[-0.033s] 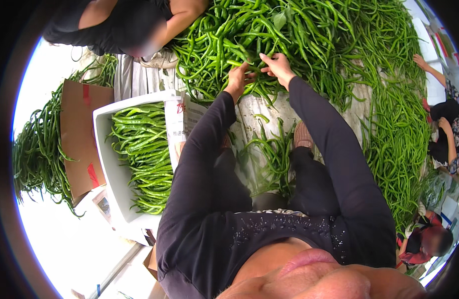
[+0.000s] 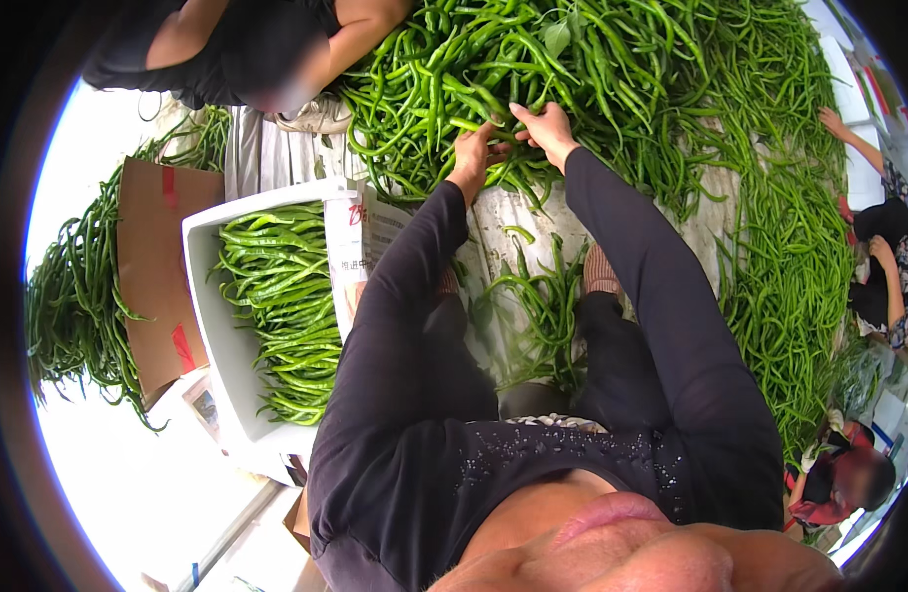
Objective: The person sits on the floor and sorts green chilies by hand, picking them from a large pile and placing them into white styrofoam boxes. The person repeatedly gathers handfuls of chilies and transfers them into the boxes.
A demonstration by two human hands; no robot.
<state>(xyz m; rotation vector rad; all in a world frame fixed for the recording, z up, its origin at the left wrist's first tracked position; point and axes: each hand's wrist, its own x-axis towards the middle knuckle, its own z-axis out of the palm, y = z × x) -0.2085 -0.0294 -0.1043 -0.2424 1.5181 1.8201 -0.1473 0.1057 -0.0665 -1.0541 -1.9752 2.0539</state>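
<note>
At the near edge of a large heap of long green chili peppers, both my hands work close together. My left hand is closed around a few chili peppers, its fingers partly hidden behind the hand. Just to its right, my right hand reaches across with thumb and fingers apart, its fingertips over the peppers beside the left hand. A small loose bunch of chili peppers lies between my feet.
On my left stands a white foam box with chili peppers laid in rows, newspaper over its side. Beyond it are a brown cardboard box and more peppers. One co-worker bends at the far left; others sit at the right.
My right hand has shifted slightly left, closer to my left hand. The left hand has moved very little.
</note>
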